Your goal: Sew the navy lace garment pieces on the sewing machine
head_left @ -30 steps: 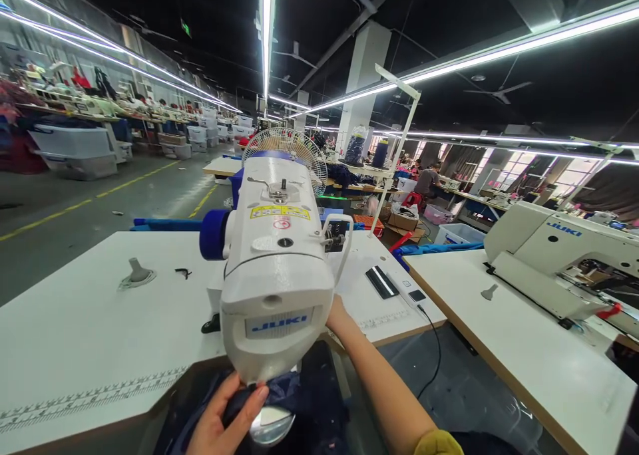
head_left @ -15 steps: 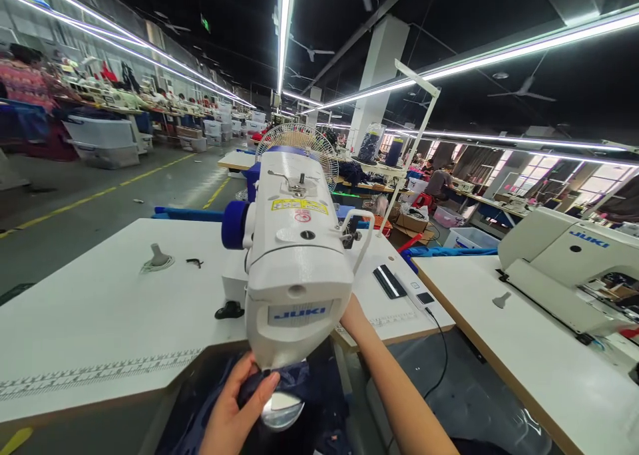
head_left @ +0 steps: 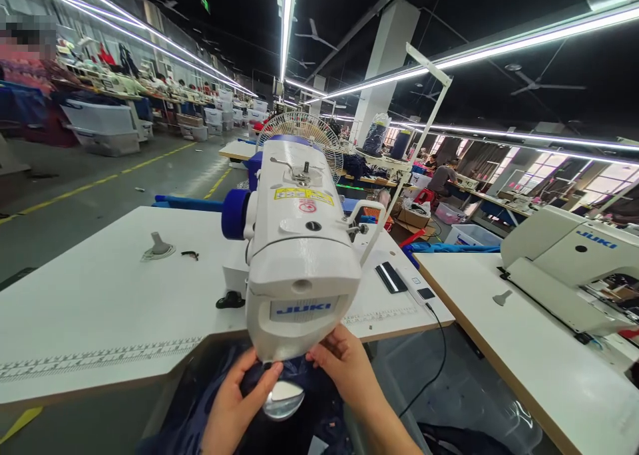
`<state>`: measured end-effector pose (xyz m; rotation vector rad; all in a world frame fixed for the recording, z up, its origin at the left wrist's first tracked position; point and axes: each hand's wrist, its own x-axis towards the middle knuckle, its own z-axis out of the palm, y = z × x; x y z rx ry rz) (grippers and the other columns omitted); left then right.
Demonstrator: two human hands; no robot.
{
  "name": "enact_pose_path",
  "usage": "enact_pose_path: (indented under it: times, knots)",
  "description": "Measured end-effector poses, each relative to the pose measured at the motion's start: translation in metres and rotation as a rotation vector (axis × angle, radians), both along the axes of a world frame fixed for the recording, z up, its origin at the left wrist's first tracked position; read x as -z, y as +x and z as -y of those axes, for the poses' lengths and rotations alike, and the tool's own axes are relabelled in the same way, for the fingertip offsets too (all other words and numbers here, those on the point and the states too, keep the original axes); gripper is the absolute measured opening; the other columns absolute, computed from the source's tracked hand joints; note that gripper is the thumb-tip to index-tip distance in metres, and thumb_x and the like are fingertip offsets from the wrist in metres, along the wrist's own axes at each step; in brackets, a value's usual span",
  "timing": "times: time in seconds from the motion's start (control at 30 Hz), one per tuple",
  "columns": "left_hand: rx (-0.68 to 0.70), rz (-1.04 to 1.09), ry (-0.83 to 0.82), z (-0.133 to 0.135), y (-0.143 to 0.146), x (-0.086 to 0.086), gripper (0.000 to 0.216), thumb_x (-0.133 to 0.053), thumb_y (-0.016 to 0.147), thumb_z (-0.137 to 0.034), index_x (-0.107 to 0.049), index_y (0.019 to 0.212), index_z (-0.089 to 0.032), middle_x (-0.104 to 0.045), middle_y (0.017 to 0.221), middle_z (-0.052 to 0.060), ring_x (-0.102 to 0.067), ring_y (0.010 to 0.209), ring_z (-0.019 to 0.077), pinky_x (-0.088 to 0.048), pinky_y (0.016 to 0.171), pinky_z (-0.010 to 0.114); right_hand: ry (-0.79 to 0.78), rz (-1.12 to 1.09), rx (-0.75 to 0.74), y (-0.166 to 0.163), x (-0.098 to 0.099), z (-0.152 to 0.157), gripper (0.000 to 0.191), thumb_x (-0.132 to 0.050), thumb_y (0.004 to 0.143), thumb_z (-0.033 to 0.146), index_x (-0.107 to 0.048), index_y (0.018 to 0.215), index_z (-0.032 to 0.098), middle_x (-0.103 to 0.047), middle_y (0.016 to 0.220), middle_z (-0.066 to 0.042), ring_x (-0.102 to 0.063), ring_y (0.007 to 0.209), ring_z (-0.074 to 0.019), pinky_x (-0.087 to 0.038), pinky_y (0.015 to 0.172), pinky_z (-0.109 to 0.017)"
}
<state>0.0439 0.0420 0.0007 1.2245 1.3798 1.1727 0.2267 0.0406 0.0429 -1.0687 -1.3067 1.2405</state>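
on my feed both hands are in under the front of the white sewing machine [head_left: 299, 255], close together but not touching. the left hand [head_left: 233, 405] is closed on a fold of the dark blue fabric [head_left: 319, 418], thumb on top. the right hand [head_left: 345, 367] pinches the same cloth just below the machine's face. the fabric lies bunched in the cut-out of the white table [head_left: 100, 308], beside a shiny round metal part [head_left: 283, 400]. i judge the cloth is only being set in place: it is gathered, not flat, and i see no seam on it. the needle is hidden behind the machine head, so i cannot tell whether anything is stitched yet
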Motion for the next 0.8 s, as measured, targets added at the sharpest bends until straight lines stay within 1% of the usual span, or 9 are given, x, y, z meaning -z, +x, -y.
enact_pose_path:
  times: [0.1, 0.17, 0.23, 0.3, 0.4, 0.5, 0.63, 0.7, 0.8]
  knots:
    - [0.054, -0.029, -0.005, 0.003, -0.001, -0.011, 0.049, -0.067, 0.066, -0.053, -0.063, 0.096, -0.015, -0.071, 0.105, 0.011, -0.062, 0.103, 0.0308, -0.041, 0.102, 0.041, 0.110, 0.165, 0.058, -0.001, 0.001, 0.002, 0.015, -0.067, 0.080, 0.034, -0.065, 0.083, 0.020, -0.068, 0.075, -0.001, -0.062, 0.068, -0.0149, -0.048, 0.062, -0.024]
    - [0.039, -0.027, -0.010, 0.005, 0.000, -0.018, 0.044, -0.068, 0.064, -0.051, -0.065, 0.090, -0.016, -0.073, 0.100, 0.009, -0.063, 0.100, 0.0307, -0.044, 0.099, 0.040, 0.245, 0.305, 0.094, -0.002, 0.001, 0.004, 0.009, -0.065, 0.082, 0.030, -0.066, 0.080, 0.021, -0.068, 0.073, 0.001, -0.063, 0.066, -0.0142, -0.049, 0.061, -0.023]
    - [0.005, -0.011, -0.009, 0.006, 0.001, -0.024, 0.041, -0.069, 0.061, -0.051, -0.066, 0.086, -0.018, -0.074, 0.096, 0.007, -0.064, 0.099, 0.0310, -0.047, 0.096, 0.039, 0.454, 0.428, 0.131, -0.003, 0.002, 0.005, 0.009, -0.060, 0.087, 0.026, -0.067, 0.082, 0.022, -0.069, 0.075, 0.001, -0.063, 0.067, -0.0136, -0.050, 0.062, -0.022]
    - [-0.003, -0.005, -0.011, 0.006, 0.001, -0.028, 0.041, -0.070, 0.060, -0.050, -0.068, 0.086, -0.019, -0.075, 0.095, 0.006, -0.065, 0.099, 0.0310, -0.048, 0.095, 0.039, 0.718, 0.532, 0.163, -0.004, 0.006, 0.005, 0.013, -0.054, 0.091, 0.021, -0.067, 0.089, 0.024, -0.069, 0.082, -0.001, -0.064, 0.072, -0.0134, -0.051, 0.066, -0.022]
    - [-0.003, 0.001, -0.022, 0.005, 0.002, -0.025, 0.043, -0.070, 0.059, -0.050, -0.069, 0.086, -0.017, -0.075, 0.095, 0.008, -0.065, 0.098, 0.0315, -0.048, 0.094, 0.040, 1.003, 0.662, 0.199, -0.005, 0.014, 0.004, 0.017, -0.053, 0.091, 0.016, -0.065, 0.099, 0.025, -0.068, 0.088, -0.002, -0.063, 0.078, -0.0143, -0.051, 0.069, -0.025]
    - [-0.043, 0.029, 0.025, 0.003, 0.003, -0.010, 0.047, -0.069, 0.058, -0.053, -0.069, 0.087, -0.016, -0.075, 0.095, 0.009, -0.066, 0.094, 0.0305, -0.049, 0.093, 0.039, 1.091, 0.732, 0.170, -0.003, 0.018, 0.003, 0.019, -0.055, 0.090, 0.014, -0.062, 0.106, 0.022, -0.069, 0.090, -0.003, -0.063, 0.082, -0.0156, -0.052, 0.072, -0.027]
    - [-0.089, 0.046, 0.094, -0.001, 0.005, 0.006, 0.046, -0.069, 0.059, -0.057, -0.070, 0.083, -0.018, -0.075, 0.086, 0.006, -0.066, 0.087, 0.0274, -0.051, 0.087, 0.035, 1.112, 0.744, 0.098, 0.001, 0.018, 0.003, 0.021, -0.053, 0.092, 0.013, -0.060, 0.111, 0.018, -0.068, 0.094, -0.005, -0.062, 0.089, -0.0161, -0.053, 0.079, -0.028]
    - [-0.105, 0.047, 0.110, -0.002, 0.006, 0.005, 0.045, -0.070, 0.057, -0.057, -0.070, 0.080, -0.018, -0.075, 0.083, 0.005, -0.067, 0.084, 0.0272, -0.052, 0.087, 0.036, 1.120, 0.741, 0.108, 0.002, 0.019, 0.002, 0.022, -0.052, 0.093, 0.014, -0.059, 0.112, 0.019, -0.068, 0.095, -0.005, -0.062, 0.090, -0.0156, -0.053, 0.080, -0.027]
    - [-0.119, 0.024, 0.115, 0.000, 0.005, -0.005, 0.039, -0.073, 0.056, -0.052, -0.071, 0.077, -0.019, -0.075, 0.079, 0.005, -0.068, 0.082, 0.0277, -0.053, 0.086, 0.038, 1.139, 0.760, 0.156, 0.001, 0.021, 0.000, 0.020, -0.051, 0.093, 0.016, -0.059, 0.111, 0.020, -0.068, 0.091, -0.004, -0.062, 0.085, -0.0148, -0.053, 0.076, -0.027]
